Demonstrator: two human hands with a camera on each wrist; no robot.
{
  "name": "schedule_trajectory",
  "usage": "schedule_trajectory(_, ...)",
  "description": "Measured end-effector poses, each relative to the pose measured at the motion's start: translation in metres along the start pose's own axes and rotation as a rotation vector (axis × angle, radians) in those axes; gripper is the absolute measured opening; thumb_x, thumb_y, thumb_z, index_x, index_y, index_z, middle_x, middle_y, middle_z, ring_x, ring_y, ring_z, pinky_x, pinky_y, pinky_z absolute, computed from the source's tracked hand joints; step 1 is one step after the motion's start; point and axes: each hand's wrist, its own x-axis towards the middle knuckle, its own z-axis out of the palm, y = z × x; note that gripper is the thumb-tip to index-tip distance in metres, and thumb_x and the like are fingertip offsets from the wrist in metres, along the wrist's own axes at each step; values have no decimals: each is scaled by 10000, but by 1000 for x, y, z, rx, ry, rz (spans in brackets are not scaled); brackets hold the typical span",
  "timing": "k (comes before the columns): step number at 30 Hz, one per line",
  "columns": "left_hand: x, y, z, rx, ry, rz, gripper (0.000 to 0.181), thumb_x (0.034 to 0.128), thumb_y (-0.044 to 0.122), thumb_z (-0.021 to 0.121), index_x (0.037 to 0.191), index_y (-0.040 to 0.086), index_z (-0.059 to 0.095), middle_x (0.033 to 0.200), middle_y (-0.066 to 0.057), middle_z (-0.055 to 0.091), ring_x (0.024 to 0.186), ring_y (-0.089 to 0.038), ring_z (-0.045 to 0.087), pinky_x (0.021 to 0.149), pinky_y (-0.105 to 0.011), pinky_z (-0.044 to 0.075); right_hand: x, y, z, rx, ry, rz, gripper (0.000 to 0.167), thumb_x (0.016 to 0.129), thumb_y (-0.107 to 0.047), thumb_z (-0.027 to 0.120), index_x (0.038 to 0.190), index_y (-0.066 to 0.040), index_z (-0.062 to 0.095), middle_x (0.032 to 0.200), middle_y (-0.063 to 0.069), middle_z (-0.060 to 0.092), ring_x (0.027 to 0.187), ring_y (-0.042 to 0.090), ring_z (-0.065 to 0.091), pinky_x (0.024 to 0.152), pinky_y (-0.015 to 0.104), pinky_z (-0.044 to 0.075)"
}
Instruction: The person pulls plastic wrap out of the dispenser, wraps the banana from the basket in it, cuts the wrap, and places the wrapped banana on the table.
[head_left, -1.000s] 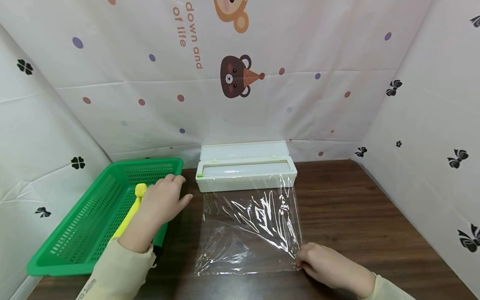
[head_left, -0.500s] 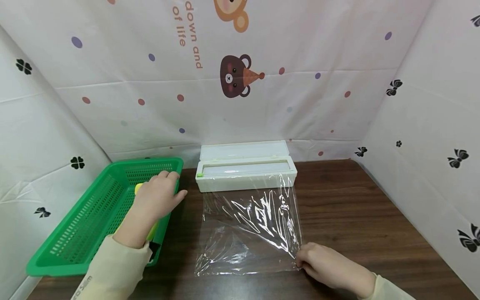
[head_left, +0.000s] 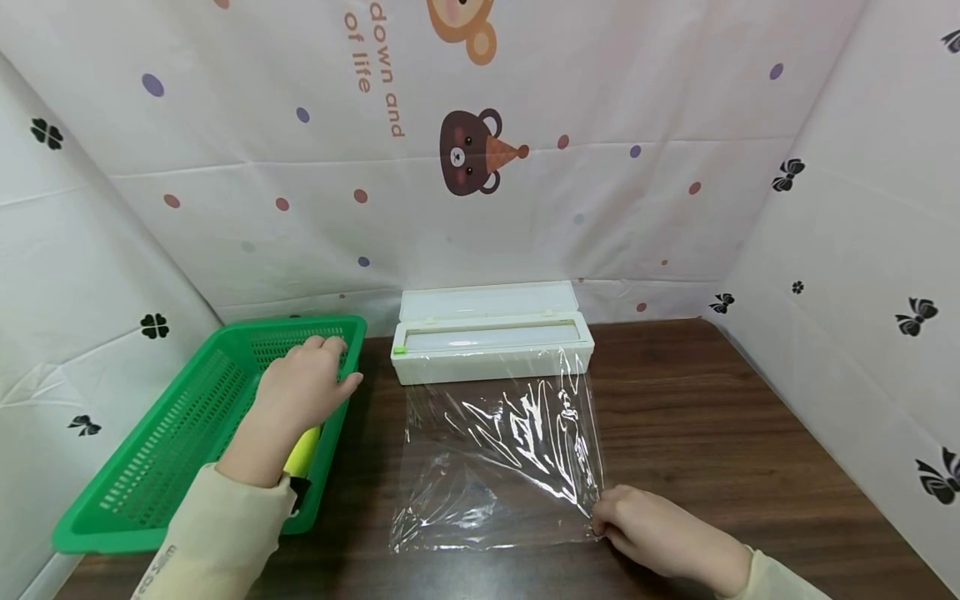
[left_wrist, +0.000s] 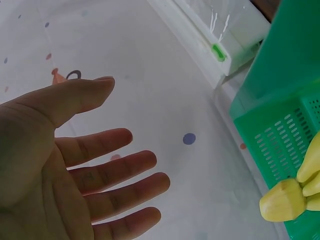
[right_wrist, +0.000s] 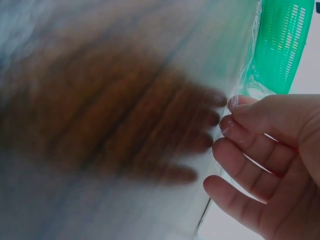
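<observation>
My left hand (head_left: 302, 385) hovers over the green basket (head_left: 191, 387), fingers spread and holding nothing. Beneath its wrist shows part of a yellow bunch of bananas (head_left: 302, 454); the left wrist view gives the stem end of the bananas (left_wrist: 283, 201) in the basket. With thumb and fingertips, my right hand (head_left: 660, 529) pinches the near right corner of a sheet of plastic wrap (head_left: 487, 467). This clear sheet runs from the white wrap dispenser (head_left: 495, 365) toward me over the table, creased and shiny. In the right wrist view the wrap edge lies between thumb and forefinger (right_wrist: 235, 112).
The dispenser's lid (head_left: 487, 300) stands raised at the back, with a small green slider (head_left: 401, 350) at its left end. Printed cloth walls (head_left: 637, 225) enclose the dark wooden table (head_left: 720, 425) at the back and both sides.
My left hand has drifted left, farther over the basket, covering the banana stem and uncovering the bananas' near end. My right hand and the wrap have stayed put.
</observation>
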Motion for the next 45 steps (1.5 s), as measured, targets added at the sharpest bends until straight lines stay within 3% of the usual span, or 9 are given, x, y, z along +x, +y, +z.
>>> schedule_trajectory(11, 5, -12, -1, -3, -80, -54, 554, 925, 293, 584, 1322, -68, 448, 1290, -311, 493, 1105, -467, 518, 802, -572, 485, 1, 0, -1, 8, -13, 14, 189, 752, -21, 693, 758, -202, 640, 779, -142, 587, 738, 5, 542, 626, 179, 468)
schedule_trajectory(38, 12, -47, 11, -21, -173, -122, 576, 942, 257, 553, 1357, -95, 367, 1306, -373, 392, 1085, -534, 453, 781, -601, 456, 0, 1, -1, 11, -18, 18, 189, 758, -21, 694, 763, -202, 639, 787, -141, 589, 749, 11, 549, 633, 182, 472)
schedule_trajectory(45, 12, -57, 14, -37, -224, -155, 614, 942, 252, 546, 1387, -107, 321, 1340, -390, 343, 1124, -566, 407, 827, -631, 426, 0, 0, 0, 34, -43, 33, 187, 768, -23, 695, 769, -202, 641, 792, -140, 590, 752, 10, 551, 631, 188, 475)
